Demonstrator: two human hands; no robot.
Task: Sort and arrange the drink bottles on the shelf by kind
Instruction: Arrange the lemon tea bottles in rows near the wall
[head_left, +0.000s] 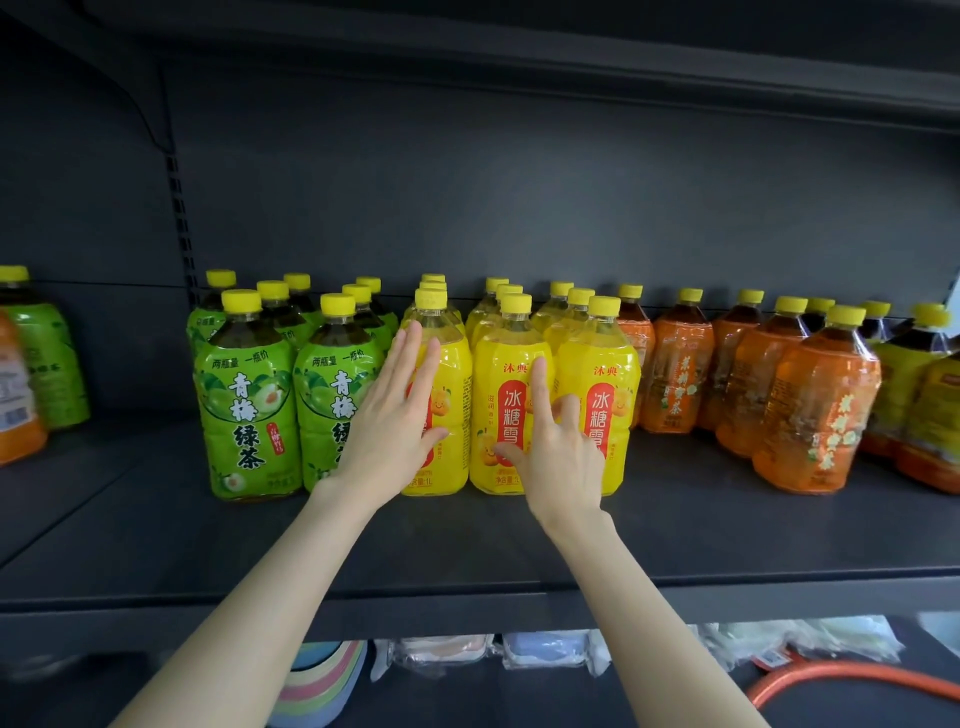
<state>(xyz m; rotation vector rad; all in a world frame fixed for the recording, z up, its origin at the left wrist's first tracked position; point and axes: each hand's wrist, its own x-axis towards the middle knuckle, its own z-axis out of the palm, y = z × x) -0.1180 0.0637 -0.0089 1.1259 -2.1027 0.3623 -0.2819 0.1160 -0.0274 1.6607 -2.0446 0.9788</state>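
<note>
Bottles with yellow caps stand in groups on a dark shelf (467, 551). Several green-label tea bottles (244, 410) are at the left, several yellow-label bottles (504, 395) in the middle, several orange-label bottles (810, 410) at the right. My left hand (395, 415) lies flat, fingers together, against the front-left yellow bottle (447, 374), between it and the green group. My right hand (556, 447) rests between the two front yellow bottles on the right, index finger stretched up, thumb on the middle one. Neither hand grips a bottle.
A separate shelf bay at the far left holds a green bottle (47, 358) and an orange-label one (15, 405). More yellow-label bottles (914, 384) stand at the far right. The shelf below carries packaged goods (545, 649) and an orange hose (852, 675).
</note>
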